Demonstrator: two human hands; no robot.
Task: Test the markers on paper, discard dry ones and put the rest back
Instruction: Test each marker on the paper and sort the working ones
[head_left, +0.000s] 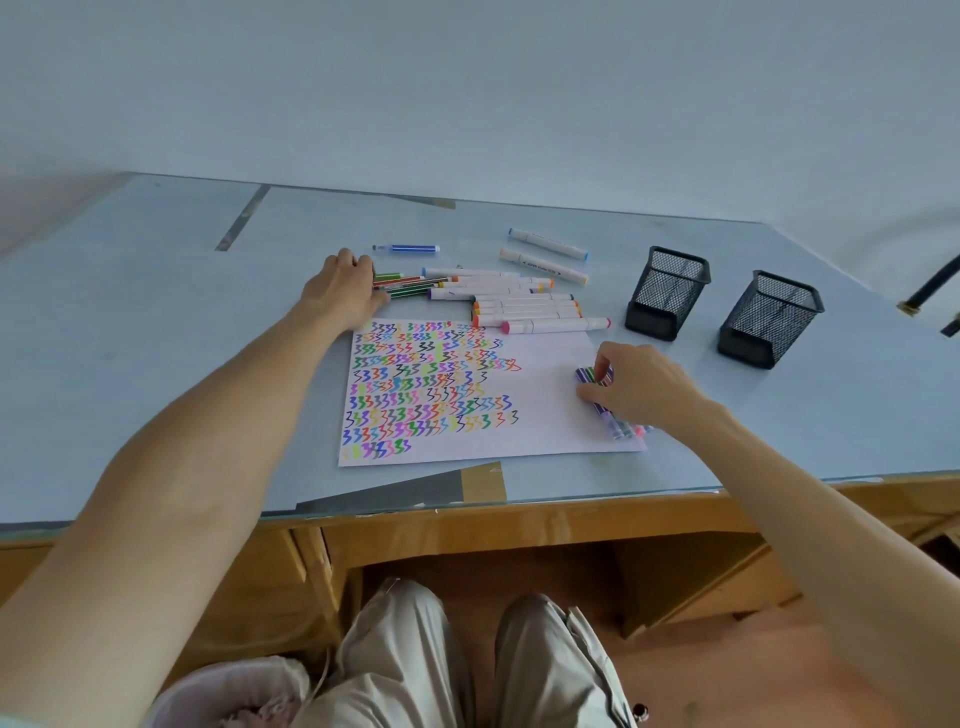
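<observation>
A white sheet of paper (540, 395) covered in coloured squiggles lies on the desk. My right hand (636, 387) grips a bundle of thin markers (610, 415) lying on the paper's right edge. Beyond the paper's far left corner, my left hand (343, 293) rests over the ends of several thin markers (410, 285), fingers curled on them. A row of thick white markers (519, 301) lies just behind the paper. Two more white markers (545, 254) and a blue thin marker (408, 249) lie farther back.
Two black mesh pen holders (667, 293) (769, 319) stand at the right of the desk. A pink-lined bin (228, 691) sits on the floor by my left knee. The glass desk edge (519, 501) runs in front of the paper.
</observation>
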